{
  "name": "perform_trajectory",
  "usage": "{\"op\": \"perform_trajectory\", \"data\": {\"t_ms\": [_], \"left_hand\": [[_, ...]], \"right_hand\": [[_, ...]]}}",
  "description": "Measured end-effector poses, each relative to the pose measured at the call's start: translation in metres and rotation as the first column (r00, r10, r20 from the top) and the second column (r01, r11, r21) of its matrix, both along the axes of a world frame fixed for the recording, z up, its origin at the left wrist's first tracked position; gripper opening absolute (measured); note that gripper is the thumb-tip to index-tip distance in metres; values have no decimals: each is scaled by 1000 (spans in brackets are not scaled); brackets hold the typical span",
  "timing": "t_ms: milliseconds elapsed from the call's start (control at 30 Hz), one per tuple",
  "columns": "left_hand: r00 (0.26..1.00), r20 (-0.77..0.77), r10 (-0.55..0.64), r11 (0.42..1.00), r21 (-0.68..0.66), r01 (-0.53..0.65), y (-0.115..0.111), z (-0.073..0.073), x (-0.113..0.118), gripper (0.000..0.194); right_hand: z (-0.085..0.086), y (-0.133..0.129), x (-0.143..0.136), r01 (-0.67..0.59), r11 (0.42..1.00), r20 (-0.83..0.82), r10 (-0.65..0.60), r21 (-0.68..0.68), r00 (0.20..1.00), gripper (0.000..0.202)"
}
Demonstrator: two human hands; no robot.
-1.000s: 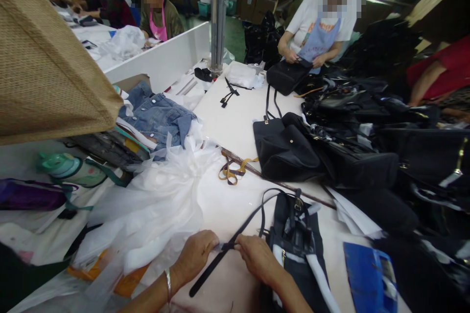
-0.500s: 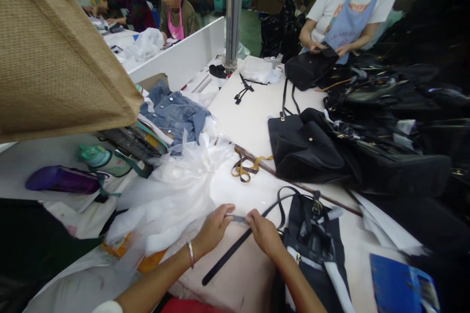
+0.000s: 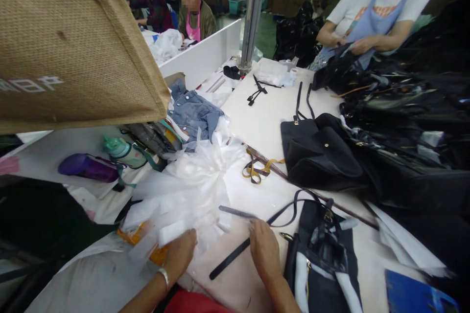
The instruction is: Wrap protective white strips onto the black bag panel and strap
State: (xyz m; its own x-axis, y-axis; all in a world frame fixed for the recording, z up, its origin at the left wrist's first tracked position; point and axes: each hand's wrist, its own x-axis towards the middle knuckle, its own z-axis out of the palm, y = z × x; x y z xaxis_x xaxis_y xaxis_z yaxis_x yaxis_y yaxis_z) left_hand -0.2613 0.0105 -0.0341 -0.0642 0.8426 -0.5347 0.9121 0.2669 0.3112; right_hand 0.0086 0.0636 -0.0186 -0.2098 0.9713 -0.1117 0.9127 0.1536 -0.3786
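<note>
At the bottom centre the right hand (image 3: 265,250) presses flat on the black strap (image 3: 235,257) beside the bag (image 3: 323,259), while the left hand (image 3: 180,256) pinches white tissue (image 3: 191,190) — best lifted gently, one sheet only.

i see even, soft overhead light, no hard shadows. white table (image 3: 264,122) nearly blown out; black bags (image 3: 404,156) lose detail. motion blur at lower right, wide-angle bending at the edges, faces pixelated.

Bare forearms, one bracelet

The left hand (image 3: 181,254) wears a thin silver bracelet (image 3: 163,276) at the wrist; the right hand (image 3: 265,253) is unadorned.
</note>
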Motion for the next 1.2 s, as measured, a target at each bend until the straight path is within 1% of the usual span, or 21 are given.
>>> {"op": "perform_trajectory", "data": {"t_ms": [67,133,200,267,333,367,433,500,567,700,767,833,867,900,933,1000,1033,1067,1100,1133,1200], "left_hand": [[1000,20,-9,1000,7,9,7,1,-4,17],[999,38,-21,999,29,20,10,5,-5,20],[997,65,-40,997,66,36,7,8,-2,21],[993,95,-64,994,99,54,3,8,4,16],[991,115,-71,992,113,58,-1,5,9,23],[990,123,-62,993,109,49,-2,2,10,25],[989,149,-23,996,90,10,-1,-6,7,15],[979,200,29,996,74,-44,4,-12,0,5],[957,277,81,993,61,-102,9,-15,-8,10],[877,447,175,976,43,-216,16,-11,-18,16],[828,513,227,957,40,-287,16,-6,-18,16],[771,572,282,932,27,-361,16,-1,-15,16],[740,598,306,919,17,-394,15,1,-13,15],[710,623,328,906,4,-422,15,3,-11,15],[680,645,347,894,-9,-447,14,5,-7,15],[625,685,375,874,-36,-485,13,8,2,14],[600,701,385,866,-50,-497,11,8,7,14],[579,714,394,860,-64,-507,9,9,13,13],[561,723,404,854,-78,-514,6,9,20,12],[547,727,415,850,-95,-518,2,9,25,11],[531,728,432,849,-130,-512,-6,9,34,10]], "right_hand": [[4,-12,-11,-21,990,-71,11,-141,997,21],[2,-24,-28,-54,966,-97,30,-251,995,18],[-4,-35,-50,-101,954,-81,81,-282,993,13],[-12,-42,-73,-146,951,-38,141,-273,989,24],[-21,-45,-90,-166,948,8,175,-272,985,38],[-25,-45,-94,-169,944,13,180,-281,984,37],[-31,-42,-94,-168,937,-8,174,-307,985,25],[-33,-39,-86,-161,934,-41,156,-319,987,15],[-30,-35,-76,-155,936,-61,143,-317,988,10],[-17,-34,-66,-116,931,-259,24,-345,966,7],[-14,-35,-67,-90,915,-369,-67,-394,927,9],[-14,-37,-72,-65,881,-449,-174,-469,877,14],[-14,-38,-75,-45,849,-485,-257,-527,836,14],[-15,-40,-79,-30,797,-513,-359,-603,780,16],[-16,-42,-83,-33,721,-525,-472,-693,708,21],[-17,-48,-91,-102,520,-483,-678,-848,554,37],[-16,-51,-95,-145,422,-435,-752,-895,494,42],[-15,-54,-99,-180,347,-391,-805,-920,446,45],[-14,-57,-101,-202,296,-354,-843,-934,404,47],[-14,-60,-103,-214,261,-325,-871,-941,367,47],[-13,-65,-102,-215,236,-294,-908,-948,299,43]]}}
